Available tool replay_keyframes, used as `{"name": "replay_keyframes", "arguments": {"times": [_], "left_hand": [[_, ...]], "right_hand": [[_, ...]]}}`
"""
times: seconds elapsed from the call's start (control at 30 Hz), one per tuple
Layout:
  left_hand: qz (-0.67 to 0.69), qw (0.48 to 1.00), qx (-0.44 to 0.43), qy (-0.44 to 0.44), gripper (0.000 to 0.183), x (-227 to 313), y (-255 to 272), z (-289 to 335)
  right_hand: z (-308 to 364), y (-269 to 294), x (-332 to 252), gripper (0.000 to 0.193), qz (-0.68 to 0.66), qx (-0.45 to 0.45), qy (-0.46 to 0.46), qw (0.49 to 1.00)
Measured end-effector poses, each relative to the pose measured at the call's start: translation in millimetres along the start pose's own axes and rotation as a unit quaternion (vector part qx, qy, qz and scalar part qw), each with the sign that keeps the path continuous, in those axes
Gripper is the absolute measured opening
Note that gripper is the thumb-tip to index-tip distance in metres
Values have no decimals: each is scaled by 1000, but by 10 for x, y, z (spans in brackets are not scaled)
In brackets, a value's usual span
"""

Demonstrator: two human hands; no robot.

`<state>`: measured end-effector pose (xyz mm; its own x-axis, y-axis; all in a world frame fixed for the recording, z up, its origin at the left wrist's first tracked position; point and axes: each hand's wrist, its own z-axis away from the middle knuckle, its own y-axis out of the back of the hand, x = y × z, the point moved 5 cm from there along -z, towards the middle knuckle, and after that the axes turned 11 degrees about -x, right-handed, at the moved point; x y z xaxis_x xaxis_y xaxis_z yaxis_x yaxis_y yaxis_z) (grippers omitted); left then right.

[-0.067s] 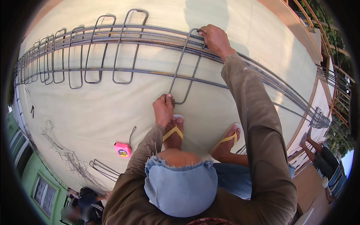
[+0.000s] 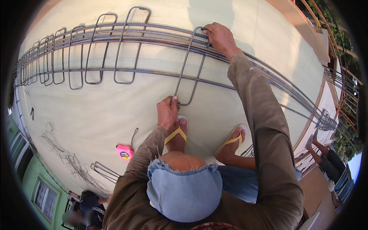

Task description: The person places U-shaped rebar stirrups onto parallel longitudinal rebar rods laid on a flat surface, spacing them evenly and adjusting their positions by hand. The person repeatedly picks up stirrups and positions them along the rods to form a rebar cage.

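A rectangular steel stirrup (image 2: 186,61) stands tilted around the long rebars (image 2: 161,41), between my two hands. My left hand (image 2: 168,112) pinches its near end, close to my left foot. At the far end, my right hand (image 2: 223,40) has its fingers closed on the stirrup's top corner, just beyond the bar bundle. A single lower rebar (image 2: 153,72) also passes through the stirrup. Further left, several more stirrups (image 2: 118,50) hang spaced along the same bars, the nearest one apart from my hands.
A pink tape measure (image 2: 124,151) lies left of my knee, near tangled tie wire (image 2: 73,163) and loose bent rods (image 2: 103,171). My sandalled feet (image 2: 232,142) stand on the pale surface. Bunched stirrups (image 2: 326,121) sit at far right. Other people are at both lower edges.
The view has shifted very slightly. Both hands keep their hold on the stirrup, with no other clear movement.
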<state>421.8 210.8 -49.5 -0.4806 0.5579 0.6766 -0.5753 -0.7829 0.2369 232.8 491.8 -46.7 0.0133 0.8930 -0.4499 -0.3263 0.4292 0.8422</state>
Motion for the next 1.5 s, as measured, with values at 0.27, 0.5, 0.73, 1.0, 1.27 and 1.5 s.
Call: {"name": "replay_keyframes", "arguments": {"times": [0.27, 0.5, 0.73, 1.0, 1.27, 1.5], "left_hand": [[-358, 870, 88, -327, 70, 1225, 727, -923], [-614, 723, -47, -312, 107, 1662, 612, -1730], [-528, 780, -48, -332, 55, 1594, 639, -1700], [-503, 797, -53, -329, 41, 1589, 644, -1616], [-546, 648, 241, -473, 33, 2204, 988, -815], [-433, 796, 208, -369, 33, 1737, 1252, -530]], "right_hand": [[-37, 107, 24, 19, -23, 33, 4, 999], [-41, 93, 11, 17, 20, 32, 15, 999], [-45, 168, 9, 23, 11, 1, 12, 1000], [-172, 325, 173, 29, 15, -40, 1, 999], [-204, 298, 258, 29, 19, -60, -43, 997], [-161, 378, 222, 25, 16, 12, -17, 1000]]}}
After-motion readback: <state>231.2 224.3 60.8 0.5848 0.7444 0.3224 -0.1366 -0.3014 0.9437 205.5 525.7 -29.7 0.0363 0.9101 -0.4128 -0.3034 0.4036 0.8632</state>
